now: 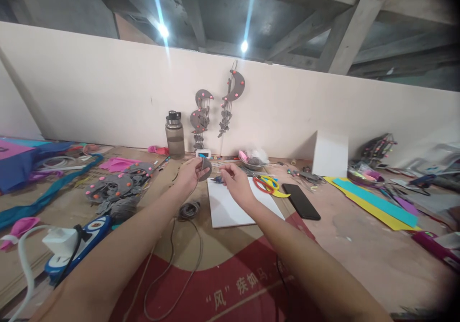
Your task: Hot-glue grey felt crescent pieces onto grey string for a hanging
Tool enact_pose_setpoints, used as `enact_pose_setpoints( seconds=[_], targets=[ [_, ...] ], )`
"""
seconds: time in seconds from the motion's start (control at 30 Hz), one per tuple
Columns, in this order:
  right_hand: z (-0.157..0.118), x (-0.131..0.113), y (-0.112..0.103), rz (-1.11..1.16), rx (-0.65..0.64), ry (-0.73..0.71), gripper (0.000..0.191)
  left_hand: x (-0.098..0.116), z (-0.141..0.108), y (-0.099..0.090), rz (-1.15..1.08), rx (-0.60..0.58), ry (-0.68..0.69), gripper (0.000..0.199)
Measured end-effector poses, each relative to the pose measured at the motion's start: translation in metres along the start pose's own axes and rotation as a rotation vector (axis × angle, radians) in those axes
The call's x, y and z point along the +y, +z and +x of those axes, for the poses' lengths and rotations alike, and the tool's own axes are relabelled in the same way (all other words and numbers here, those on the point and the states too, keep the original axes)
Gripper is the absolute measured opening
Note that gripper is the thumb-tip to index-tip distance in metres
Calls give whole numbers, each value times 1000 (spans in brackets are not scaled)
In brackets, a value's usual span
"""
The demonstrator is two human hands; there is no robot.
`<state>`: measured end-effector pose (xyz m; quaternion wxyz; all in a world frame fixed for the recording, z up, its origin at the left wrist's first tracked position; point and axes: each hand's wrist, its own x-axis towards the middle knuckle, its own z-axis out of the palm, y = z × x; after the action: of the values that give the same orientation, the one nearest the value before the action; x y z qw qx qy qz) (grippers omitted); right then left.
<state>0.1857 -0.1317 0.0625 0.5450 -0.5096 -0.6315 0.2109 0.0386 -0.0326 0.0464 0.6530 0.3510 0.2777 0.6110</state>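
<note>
My left hand (187, 177) is closed on a dark grey felt piece (205, 169) with a rounded edge, held up over the table. Just to its right, my right hand (236, 182) has its thumb and fingertips pinched together above a white board (233, 212). Whatever those fingertips hold is too small to make out. A small dark blue item lies on the board beneath that hand. Below my left hand a coil of grey cord (189, 210) rests on the cardboard, its loose end looping toward me.
Scissors (264, 186) with red handles and a black phone (301, 201) lie to the right. A water bottle (175, 135) stands by the wall, near hanging grey moon ornaments (235, 86). At left are grey felt pieces with coloured dots (122, 185) and a blue power strip (95, 228).
</note>
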Motion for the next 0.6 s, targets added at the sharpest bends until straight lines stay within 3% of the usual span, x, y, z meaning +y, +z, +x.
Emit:
enact_pose_setpoints(
  seconds=[0.17,0.3,0.6],
  targets=[
    [25,4,7,39,119,-43,20,4,-12,18,61,-76,-14,1],
    [37,4,11,36,124,-24,22,4,-21,28,71,-122,-15,2],
    [46,15,19,26,134,34,15,3,-23,31,115,-99,-9,11]
  ],
)
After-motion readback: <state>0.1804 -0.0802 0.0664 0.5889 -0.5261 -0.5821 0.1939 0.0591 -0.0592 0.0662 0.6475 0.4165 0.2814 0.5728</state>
